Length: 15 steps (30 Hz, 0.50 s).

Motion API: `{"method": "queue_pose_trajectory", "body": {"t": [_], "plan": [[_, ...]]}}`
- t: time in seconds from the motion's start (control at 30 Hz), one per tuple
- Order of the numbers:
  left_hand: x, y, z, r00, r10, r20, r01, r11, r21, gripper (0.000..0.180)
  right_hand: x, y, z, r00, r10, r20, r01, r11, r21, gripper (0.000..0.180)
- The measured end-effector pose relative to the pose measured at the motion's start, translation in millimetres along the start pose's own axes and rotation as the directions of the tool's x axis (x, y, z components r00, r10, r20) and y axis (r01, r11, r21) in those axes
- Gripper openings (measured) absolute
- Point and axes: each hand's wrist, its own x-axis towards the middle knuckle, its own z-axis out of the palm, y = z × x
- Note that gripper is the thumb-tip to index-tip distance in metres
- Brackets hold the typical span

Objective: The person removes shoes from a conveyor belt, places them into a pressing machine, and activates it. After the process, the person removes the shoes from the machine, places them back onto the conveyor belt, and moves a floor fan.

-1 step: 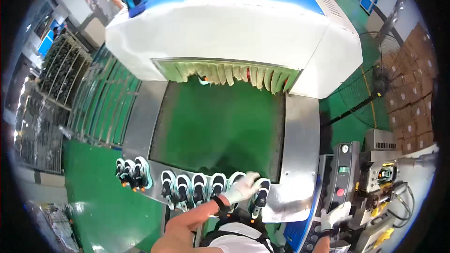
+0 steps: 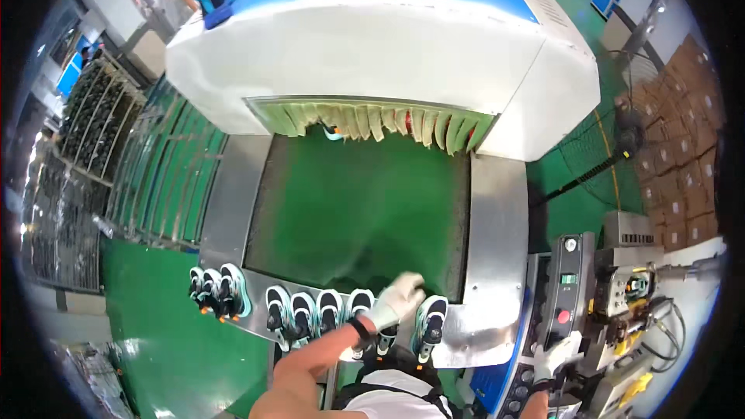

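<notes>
The gloved fingers (image 2: 410, 283) of the left hand (image 2: 396, 300) lie close together and curl down over the near edge of the green conveyor belt (image 2: 357, 209), at about 6 o'clock of the belt; whether they pinch anything beneath cannot be told. Under the palm stands a small dark shoe (image 2: 386, 337) with a teal sole, mostly hidden by the hand. Just beside it at 3 o'clock is another shoe (image 2: 429, 326), toe pointing toward the belt. At 9 o'clock a row of shoes (image 2: 314, 312) stands side by side on the metal surface (image 2: 497, 264) that frames the belt, with a further pair (image 2: 220, 292) out at the far left end.

The right hand (image 2: 555, 357), also in a white glove, rests at 4 o'clock from the left, on a control panel (image 2: 566, 291) with round buttons; its fingers wrap downward, but what they hold cannot be told.

At 12 o'clock, beyond the belt, a large white and blue tunnel machine (image 2: 372, 39) hangs a fringe of pale strip curtains (image 2: 372, 120) over its mouth.
</notes>
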Motion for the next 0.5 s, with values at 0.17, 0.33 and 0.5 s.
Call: {"method": "queue_pose_trajectory", "body": {"t": [0.17,0.33,0.5], "plan": [[132.3,-164.6,-145.1,0.907,0.008,-0.42,0.058,0.988,0.144,0.035,-43.3,2.4,44.9,0.974,-0.144,-0.176,0.224,0.752,0.62,0.084],[265.2,-203.1,-288.6,0.744,0.348,-0.57,0.125,0.766,0.63,0.055,-144.7,50.7,102.9,0.996,-0.016,0.087,0.005,0.992,0.125,0.077],[372.8,-149.3,-378.0,0.834,0.036,-0.55,0.415,0.616,0.67,0.035,-207.6,17.8,67.4,0.986,0.051,0.161,-0.071,0.99,0.12,0.035]]}}
